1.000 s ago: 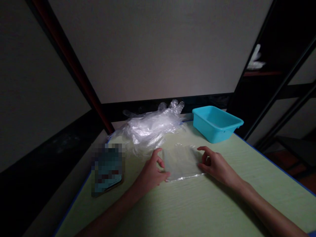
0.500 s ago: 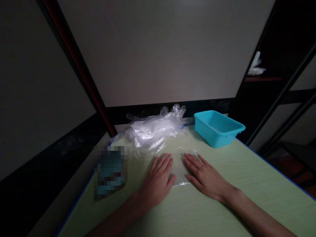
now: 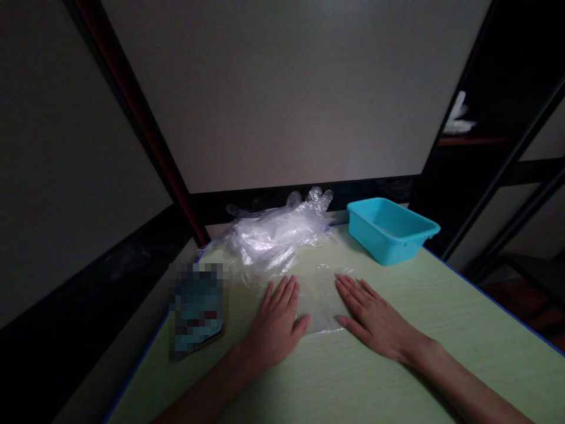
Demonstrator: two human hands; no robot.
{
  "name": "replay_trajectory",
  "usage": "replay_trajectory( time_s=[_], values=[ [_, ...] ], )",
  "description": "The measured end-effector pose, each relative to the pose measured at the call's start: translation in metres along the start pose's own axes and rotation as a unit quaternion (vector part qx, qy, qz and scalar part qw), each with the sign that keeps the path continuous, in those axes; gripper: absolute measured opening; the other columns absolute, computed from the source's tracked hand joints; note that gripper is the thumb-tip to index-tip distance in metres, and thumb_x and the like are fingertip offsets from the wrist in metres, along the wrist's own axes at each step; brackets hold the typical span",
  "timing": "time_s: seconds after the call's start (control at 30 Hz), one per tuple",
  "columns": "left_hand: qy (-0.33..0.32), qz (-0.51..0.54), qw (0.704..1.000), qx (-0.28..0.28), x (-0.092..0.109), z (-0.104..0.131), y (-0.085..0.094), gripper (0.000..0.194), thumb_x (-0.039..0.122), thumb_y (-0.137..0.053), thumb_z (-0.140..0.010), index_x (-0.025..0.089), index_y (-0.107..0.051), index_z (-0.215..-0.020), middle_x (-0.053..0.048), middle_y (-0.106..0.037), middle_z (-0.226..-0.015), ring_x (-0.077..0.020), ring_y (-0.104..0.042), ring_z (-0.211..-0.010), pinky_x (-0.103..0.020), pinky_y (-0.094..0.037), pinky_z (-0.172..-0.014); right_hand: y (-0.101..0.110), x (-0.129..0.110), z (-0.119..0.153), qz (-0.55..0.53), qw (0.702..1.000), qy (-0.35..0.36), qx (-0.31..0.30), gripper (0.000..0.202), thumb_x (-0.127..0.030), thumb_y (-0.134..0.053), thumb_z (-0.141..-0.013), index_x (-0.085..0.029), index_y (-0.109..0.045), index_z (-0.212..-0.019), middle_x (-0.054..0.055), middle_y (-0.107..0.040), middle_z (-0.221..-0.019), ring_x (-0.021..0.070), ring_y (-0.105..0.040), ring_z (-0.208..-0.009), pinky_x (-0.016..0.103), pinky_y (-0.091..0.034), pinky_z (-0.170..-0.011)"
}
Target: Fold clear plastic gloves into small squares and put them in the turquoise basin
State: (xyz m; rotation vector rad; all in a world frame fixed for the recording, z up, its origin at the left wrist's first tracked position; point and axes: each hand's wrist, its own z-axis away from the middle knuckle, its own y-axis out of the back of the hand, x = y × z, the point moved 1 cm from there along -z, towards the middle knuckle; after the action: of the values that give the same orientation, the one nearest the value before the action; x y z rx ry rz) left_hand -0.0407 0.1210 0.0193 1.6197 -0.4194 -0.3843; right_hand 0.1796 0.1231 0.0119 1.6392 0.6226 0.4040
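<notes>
A clear disposable plastic glove [image 3: 321, 300] lies flat on the table, its finger ends pointing away from me. My left hand [image 3: 276, 321] rests flat along its left side, fingers stretched out and thumb on the plastic. On the other side, my right hand [image 3: 371, 315] lies palm down, its fingers extended and touching the right edge. Neither hand grips anything. Behind them sits a crumpled heap of clear plastic gloves [image 3: 273, 232], several glove fingers sticking up at its top right.
At the back right of the pale green table [image 3: 326, 388] stands a turquoise plastic basin [image 3: 397, 250]. A blurred-out flat item [image 3: 198, 312] lies at the left edge. A light panel [image 3: 282, 94] rises behind the table.
My hands have slid apart, the left one leftward and the right one slightly rightward, uncovering more of the flat glove. The heap and the basin stay in place.
</notes>
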Motion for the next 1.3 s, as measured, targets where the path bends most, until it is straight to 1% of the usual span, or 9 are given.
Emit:
replay_trajectory(
  time_s=[0.2,0.3,0.4,0.53,0.63,0.73,0.83,1.13,1.3],
  values=[
    [0.002,0.014,1.000,0.002,-0.003,-0.001,-0.002,0.063,0.043,-0.036,-0.083,0.007,-0.023,-0.133,-0.013,-0.019,-0.141,-0.0240,-0.013,-0.130,-0.045,-0.014,-0.105,-0.003,0.003,0.002,0.007,1.000,0.001,0.008,0.065,-0.050,-0.026,-0.087,-0.010,-0.014,-0.137,0.013,-0.017,-0.140,0.0222,-0.013,-0.129,0.044,-0.019,-0.104],
    [-0.002,0.022,0.999,0.038,0.001,-0.001,0.000,0.062,0.037,-0.040,-0.082,0.007,-0.021,-0.133,-0.013,-0.016,-0.141,-0.0232,-0.009,-0.130,-0.045,-0.014,-0.105,-0.001,0.000,0.003,0.004,1.000,0.005,0.027,0.063,-0.048,-0.027,-0.088,-0.011,-0.013,-0.137,0.012,-0.017,-0.141,0.0220,-0.012,-0.129,0.043,-0.018,-0.104],
    [-0.037,0.041,0.996,0.069,0.014,0.003,0.006,0.062,0.033,-0.041,-0.082,0.008,-0.018,-0.134,-0.012,-0.013,-0.143,-0.0213,-0.007,-0.131,-0.041,-0.016,-0.106,0.004,-0.009,0.003,-0.003,0.999,0.022,0.036,0.062,-0.046,-0.028,-0.088,-0.011,-0.012,-0.137,0.012,-0.014,-0.141,0.0221,-0.011,-0.130,0.043,-0.018,-0.105],
    [-0.100,0.074,0.991,0.049,0.035,0.015,0.011,0.061,0.040,-0.035,-0.086,0.009,-0.015,-0.135,-0.012,-0.013,-0.143,-0.0215,-0.008,-0.130,-0.038,-0.019,-0.106,0.008,-0.023,0.008,-0.026,0.997,0.065,0.021,0.064,-0.044,-0.030,-0.088,-0.010,-0.009,-0.137,0.012,-0.009,-0.142,0.0225,-0.009,-0.130,0.039,-0.018,-0.105],
    [-0.130,0.084,0.988,0.011,0.041,0.021,0.009,0.064,0.042,-0.037,-0.085,0.008,-0.015,-0.135,-0.013,-0.013,-0.142,-0.0227,-0.008,-0.130,-0.037,-0.018,-0.106,0.008,-0.027,0.012,-0.041,0.996,0.085,0.008,0.062,-0.041,-0.032,-0.088,-0.010,-0.009,-0.137,0.011,-0.005,-0.142,0.0228,-0.007,-0.130,0.037,-0.017,-0.106],
    [-0.149,0.086,0.985,-0.022,0.038,0.023,0.008,0.069,0.043,-0.043,-0.083,0.011,-0.013,-0.136,-0.012,-0.011,-0.143,-0.0233,-0.007,-0.130,-0.037,-0.017,-0.106,0.005,-0.027,0.014,-0.043,0.995,0.087,-0.019,0.061,-0.040,-0.031,-0.088,-0.009,-0.012,-0.137,0.012,-0.005,-0.142,0.0220,-0.006,-0.130,0.037,-0.017,-0.106],
    [-0.157,0.087,0.983,-0.028,0.034,0.022,0.007,0.072,0.044,-0.045,-0.081,0.015,-0.009,-0.137,-0.010,-0.008,-0.143,-0.0236,-0.005,-0.130,-0.038,-0.016,-0.106,0.004,-0.026,0.015,-0.046,0.995,0.084,-0.035,0.061,-0.041,-0.030,-0.088,-0.009,-0.012,-0.137,0.013,-0.006,-0.142,0.0212,-0.006,-0.130,0.036,-0.017,-0.106],
    [-0.148,0.105,0.983,-0.031,0.034,0.024,0.010,0.066,0.049,-0.042,-0.082,0.021,-0.017,-0.136,-0.008,-0.005,-0.144,-0.0247,-0.006,-0.130,-0.041,-0.018,-0.105,0.005,-0.010,0.034,-0.025,0.998,0.050,-0.020,0.064,-0.043,-0.032,-0.088,-0.014,-0.004,-0.138,0.010,-0.006,-0.142,0.0230,-0.011,-0.129,0.040,-0.020,-0.105],
    [-0.121,0.143,0.982,-0.012,0.028,0.023,0.009,0.068,0.041,-0.046,-0.081,0.019,-0.013,-0.136,-0.006,-0.006,-0.144,-0.0206,-0.008,-0.130,-0.036,-0.021,-0.105,0.004,-0.004,0.047,-0.020,1.000,0.020,-0.003,0.065,-0.042,-0.034,-0.088,-0.016,-0.001,-0.138,0.009,-0.007,-0.143,0.0230,-0.012,-0.129,0.042,-0.021,-0.104]
  ],
)
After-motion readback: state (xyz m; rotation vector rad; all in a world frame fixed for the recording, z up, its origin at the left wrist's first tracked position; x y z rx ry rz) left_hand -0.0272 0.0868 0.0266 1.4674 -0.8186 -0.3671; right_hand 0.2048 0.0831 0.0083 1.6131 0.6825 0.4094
